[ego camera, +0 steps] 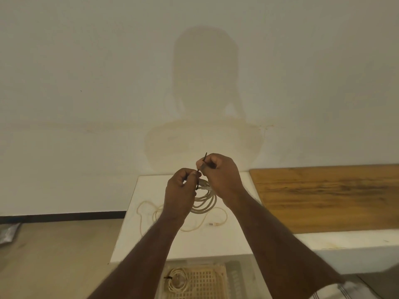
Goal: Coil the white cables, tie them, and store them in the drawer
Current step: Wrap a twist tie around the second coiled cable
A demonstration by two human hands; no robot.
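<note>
White cabinet top (226, 240): right hand (220, 178) pinching black tie (203, 162).

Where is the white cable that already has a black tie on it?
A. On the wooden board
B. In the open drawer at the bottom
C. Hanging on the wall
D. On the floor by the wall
B: a coiled cable with a black tie lies in the open drawer below the white table, while both hands work on another coil above it.
</note>
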